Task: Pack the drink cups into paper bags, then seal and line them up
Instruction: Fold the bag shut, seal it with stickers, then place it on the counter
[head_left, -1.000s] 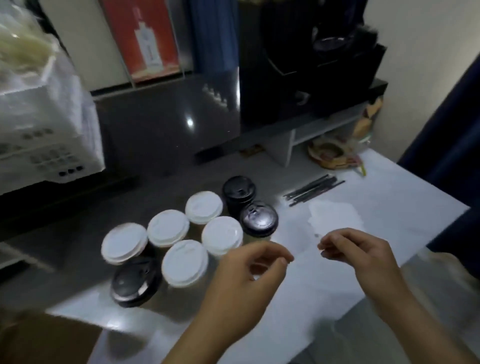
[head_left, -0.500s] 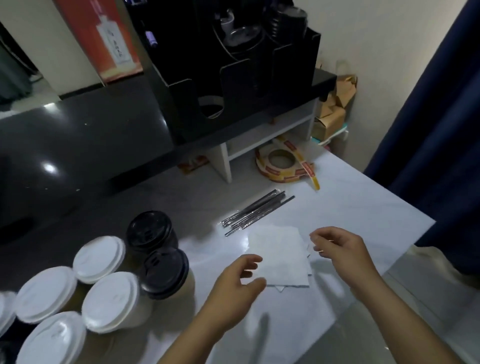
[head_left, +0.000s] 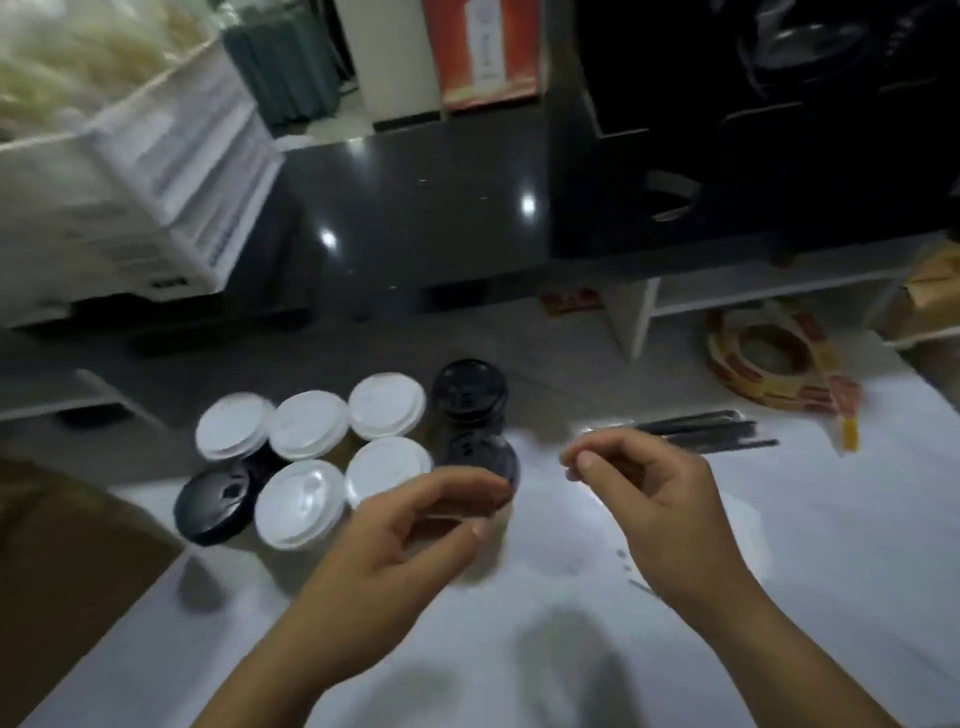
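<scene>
My left hand (head_left: 415, 535) and right hand (head_left: 649, 499) hover apart, curled on what I cannot tell, beside the clustered cups (head_left: 308, 423) on the counter (head_left: 810, 545): probably full and soft-walled, best gripped round the body, not the lid.

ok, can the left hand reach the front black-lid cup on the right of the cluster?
Probably yes. The left hand hovers just in front of that black-lid cup, fingers curled toward it, nothing between them. The white-lid cup stands close beside it, so room is tight.

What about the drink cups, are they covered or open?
Covered. All eight cups stand upright with lids on: five white lids, three black lids.
</scene>
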